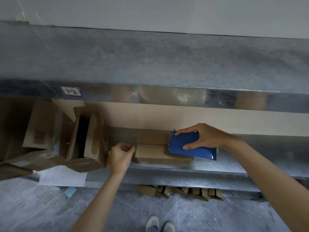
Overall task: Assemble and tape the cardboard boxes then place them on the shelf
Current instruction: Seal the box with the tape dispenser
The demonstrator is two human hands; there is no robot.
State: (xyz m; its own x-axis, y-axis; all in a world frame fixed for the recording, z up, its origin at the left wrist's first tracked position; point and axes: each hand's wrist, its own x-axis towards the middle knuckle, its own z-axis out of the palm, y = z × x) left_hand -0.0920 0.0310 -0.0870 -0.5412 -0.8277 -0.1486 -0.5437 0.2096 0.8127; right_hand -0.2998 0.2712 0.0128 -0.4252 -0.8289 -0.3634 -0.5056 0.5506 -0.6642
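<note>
A small cardboard box (155, 151) lies flat on the middle metal shelf (192, 169), its long axis running left to right along the shelf's front edge. It is plain brown, closed on top, with the seam between its two flaps running lengthwise.

The right hand (203, 137) presses a blue tape dispenser (190, 145) onto the right end of the box top; its fingers (182, 131) are clamped over the dispenser's far edge, thumb on the near face. The dispenser hangs over the box's right end. The left hand (121, 155) is at the box's left end, fingers drawn together in a pinch against the corner; whether a strip of tape is between them cannot be told.

To the left on the same shelf stand larger open boxes (83, 136) with loose flaps, and a white sheet of paper (62, 176) hangs over the edge. An upper shelf (167, 64) of grey metal carries a small handwritten label (71, 91). Folded cardboard (180, 191) lies under the lowest shelf. The floor (50, 211) is grey stone with pale veins, and two shoes (159, 223) show at the bottom.
</note>
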